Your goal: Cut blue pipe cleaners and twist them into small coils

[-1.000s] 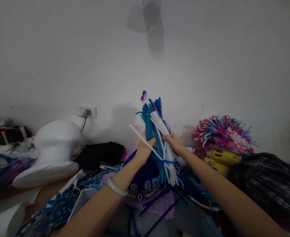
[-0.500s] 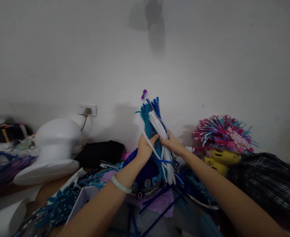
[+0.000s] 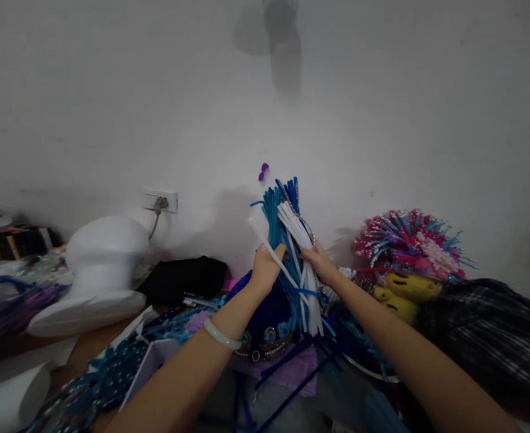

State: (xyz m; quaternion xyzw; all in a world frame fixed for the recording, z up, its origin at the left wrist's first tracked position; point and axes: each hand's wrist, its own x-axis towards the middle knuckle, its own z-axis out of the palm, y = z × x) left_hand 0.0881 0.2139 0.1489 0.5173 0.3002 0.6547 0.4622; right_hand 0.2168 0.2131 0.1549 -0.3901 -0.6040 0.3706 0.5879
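In front of the wall I hold up bundles of chenille stems. My left hand (image 3: pixel 268 264) is closed round the teal chenille stems (image 3: pixel 272 219), with one loose white stem slanting across its thumb. My right hand (image 3: pixel 321 263) is wrapped round the white chenille stems (image 3: pixel 295 227), and dark blue stems (image 3: pixel 292 191) and a silver beaded strand stand behind them. The lower ends of the bundles hang together, fanned and crossing. Below them sits a dark blue headpiece (image 3: pixel 269 319) with a jewelled band, partly covered by my left arm and the stems.
A white foam head form (image 3: pixel 106 270) stands at left near a wall socket (image 3: pixel 160 201). Black cloth (image 3: pixel 183 279) lies behind. At right are a pink and blue beaded headdress (image 3: pixel 415 243), yellow plush (image 3: pixel 400 294) and plaid fabric (image 3: pixel 490 337). Loose dark blue stems cross the purple cloth (image 3: pixel 305 373).
Both hands have shifted slightly right with the bundles. The teal and white stems have moved a little apart at the top, and the loose white stem now lies across my left thumb.
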